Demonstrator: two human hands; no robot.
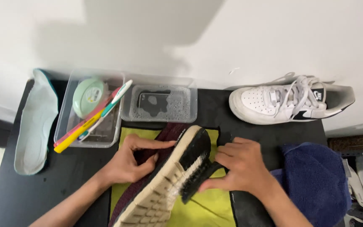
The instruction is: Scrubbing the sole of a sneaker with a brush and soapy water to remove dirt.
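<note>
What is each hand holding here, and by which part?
The right hand grips a black scrubbing brush by its back, bristles against the shoe's sole. The left hand holds the dark red knit shoe by its upper, at the side.

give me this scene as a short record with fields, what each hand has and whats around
left hand: left hand steadies the dark red knit shoe, sole up
right hand: right hand holds a black brush, bristles on the shoe's pale sole
under shoe: yellow cloth on black table
behind: clear tub with toothbrushes and a round green container; water tray
left: insole
right: white sneaker, blue towel
</note>
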